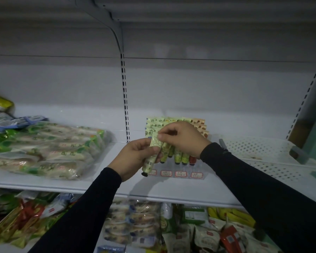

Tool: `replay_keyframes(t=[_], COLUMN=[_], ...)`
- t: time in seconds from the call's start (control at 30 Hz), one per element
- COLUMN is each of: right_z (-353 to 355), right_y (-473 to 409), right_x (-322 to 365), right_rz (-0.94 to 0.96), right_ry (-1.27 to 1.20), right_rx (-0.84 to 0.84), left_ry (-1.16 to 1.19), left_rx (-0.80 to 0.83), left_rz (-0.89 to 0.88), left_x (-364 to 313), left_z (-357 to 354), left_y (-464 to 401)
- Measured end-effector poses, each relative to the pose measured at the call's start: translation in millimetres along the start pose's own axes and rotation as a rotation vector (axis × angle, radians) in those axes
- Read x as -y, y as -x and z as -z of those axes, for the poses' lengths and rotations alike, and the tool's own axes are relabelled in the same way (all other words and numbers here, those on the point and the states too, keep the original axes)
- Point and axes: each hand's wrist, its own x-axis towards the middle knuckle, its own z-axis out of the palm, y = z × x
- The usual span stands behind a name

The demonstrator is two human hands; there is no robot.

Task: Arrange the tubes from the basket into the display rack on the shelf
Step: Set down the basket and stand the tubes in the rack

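Note:
My left hand (133,157) grips a pale green tube (150,159) with a black cap pointing down, just in front of the display rack (179,173). My right hand (182,137) pinches the tube's flat upper end at about the rack's top. The clear rack stands on the white shelf (171,189) and holds several green tubes (179,155) and red-orange ones (192,158), caps down, with red price labels along its front. My right hand hides part of the rows. The white perforated basket (263,152) sits to the right of the rack.
A pile of bagged snacks (47,148) fills the shelf's left side. More packets (135,227) crowd the lower shelf. A slotted upright (125,99) runs up the back wall. A dark grey object (297,155) lies at the basket's right rim.

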Motion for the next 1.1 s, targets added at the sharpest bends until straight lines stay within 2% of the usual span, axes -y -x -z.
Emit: replay_keyframes(t=[0.27, 0.47, 0.7, 0.87, 1.0, 1.1], right_z=[10.0, 3.9, 1.6, 14.9, 32.4, 37.1], right_y=[-4.1, -5.8, -2.1, -1.7, 1.5, 4.1], right_x=[-2.3, 0.6, -0.6, -5.8, -14.0, -23.2], right_rz=[-0.112, -0.2, -0.213, -0.208, -0.142, -0.15], right_ry=[-0.307, -0.49, -0.404, -0.292, -0.113, -0.034], right_rx=[-0.034, -0.014, -0.085, -0.152, -0.293, -0.362], left_ry=[-0.103, -0.421, -0.567, -0.581, -0.892, -1.097], left_rx=[0.129, -0.194, -0.293, -0.194, -0.313, -0.33], left_rz=[0.091, -0.085, -0.159, -0.104, -0.276, -0.428], left_x=[6.4, 8.5, 17.8, 15.2, 4.8, -8.5], left_z=[10.6, 5.0, 2.6, 4.0, 8.9, -2.1], left_y=[9.0, 1.0, -2.1, -1.8, -12.6, -31.6])
